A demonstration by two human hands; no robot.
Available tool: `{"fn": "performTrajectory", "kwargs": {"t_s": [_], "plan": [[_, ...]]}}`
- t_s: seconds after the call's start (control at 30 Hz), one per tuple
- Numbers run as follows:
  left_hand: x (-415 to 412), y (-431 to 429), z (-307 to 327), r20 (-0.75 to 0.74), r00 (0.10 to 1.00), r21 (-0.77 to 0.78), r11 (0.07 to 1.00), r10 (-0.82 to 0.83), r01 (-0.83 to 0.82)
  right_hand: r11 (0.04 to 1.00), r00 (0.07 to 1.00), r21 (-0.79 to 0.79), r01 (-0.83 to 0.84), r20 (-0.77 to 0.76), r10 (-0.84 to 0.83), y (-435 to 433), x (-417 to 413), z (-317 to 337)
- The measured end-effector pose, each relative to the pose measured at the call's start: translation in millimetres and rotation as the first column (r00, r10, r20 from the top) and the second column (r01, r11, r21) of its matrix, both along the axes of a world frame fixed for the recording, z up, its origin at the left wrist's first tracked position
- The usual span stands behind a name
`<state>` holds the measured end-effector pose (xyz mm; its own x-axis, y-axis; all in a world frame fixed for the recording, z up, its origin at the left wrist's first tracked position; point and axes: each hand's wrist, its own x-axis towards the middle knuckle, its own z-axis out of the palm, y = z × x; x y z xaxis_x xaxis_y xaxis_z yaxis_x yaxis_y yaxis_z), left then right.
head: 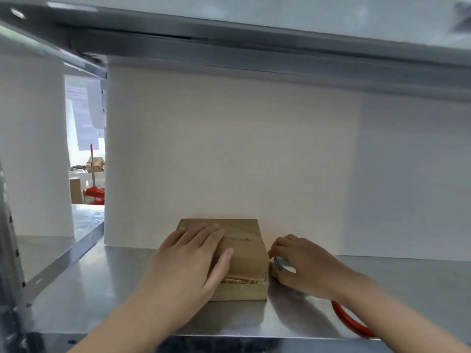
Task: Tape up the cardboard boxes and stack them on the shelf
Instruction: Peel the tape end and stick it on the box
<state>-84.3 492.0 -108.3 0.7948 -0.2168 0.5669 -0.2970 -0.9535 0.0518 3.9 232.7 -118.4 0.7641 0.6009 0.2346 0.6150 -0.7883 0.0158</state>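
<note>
A small brown cardboard box [244, 253] sits on the metal shelf [102, 289], near its front middle. Clear tape runs over its top and down its front face. My left hand [193, 261] lies flat on the box's top with fingers straight, pressing it down. My right hand [303, 266] is at the box's right side, fingers curled round a tape dispenser [279, 264] held against that side. Only a grey metal part of the dispenser shows, plus a red-orange piece [351, 322] under my right wrist.
A white back panel [229, 154] stands close behind the box. Another steel shelf [254, 47] runs overhead. A metal upright [7, 250] stands at the left. Through a gap on the left, a room with boxes and a red object [94, 194] shows.
</note>
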Motion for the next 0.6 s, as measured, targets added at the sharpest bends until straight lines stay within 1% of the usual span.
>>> {"fn": "performTrajectory", "kwargs": {"t_s": [0.07,0.13,0.2,0.27,0.3,0.37,0.43,0.5,0.53,0.6], "plan": [[-1,0,6,-0.025,1.000,-0.008,1.000,-0.011,0.011,0.995,0.999,0.097,0.010,-0.033,-0.007,0,3,-6],[0,0,11,-0.049,0.998,-0.050,0.998,-0.033,0.031,0.959,0.997,0.280,0.036,-0.073,-0.016,-1,3,-12],[2,-1,17,-0.046,0.997,-0.102,0.993,-0.056,0.052,0.855,0.996,0.515,0.066,-0.084,-0.027,-3,-1,-11],[5,-5,28,-0.042,0.991,-0.129,0.984,-0.126,0.119,0.721,0.997,0.691,0.058,-0.083,0.000,-7,-9,0],[8,-10,34,-0.057,0.983,-0.129,0.978,-0.173,0.165,0.678,0.997,0.734,0.047,-0.071,0.008,-9,-14,7],[17,-27,47,-0.100,0.959,-0.110,0.961,-0.265,0.254,0.622,0.999,0.782,0.038,-0.047,-0.001,-9,-22,18],[30,-49,51,-0.193,0.920,-0.145,0.937,-0.341,0.317,0.552,0.999,0.833,0.038,-0.030,-0.023,-4,-28,21],[42,-69,50,-0.279,0.867,-0.265,0.901,-0.413,0.343,0.467,1.000,0.884,0.025,-0.020,-0.016,0,-32,21],[47,-77,49,-0.288,0.847,-0.337,0.875,-0.447,0.347,0.431,1.000,0.902,0.009,-0.010,-0.002,1,-34,23],[54,-88,47,-0.230,0.834,-0.499,0.797,-0.501,0.341,0.358,0.999,0.933,-0.041,0.031,0.034,4,-40,30]]}}
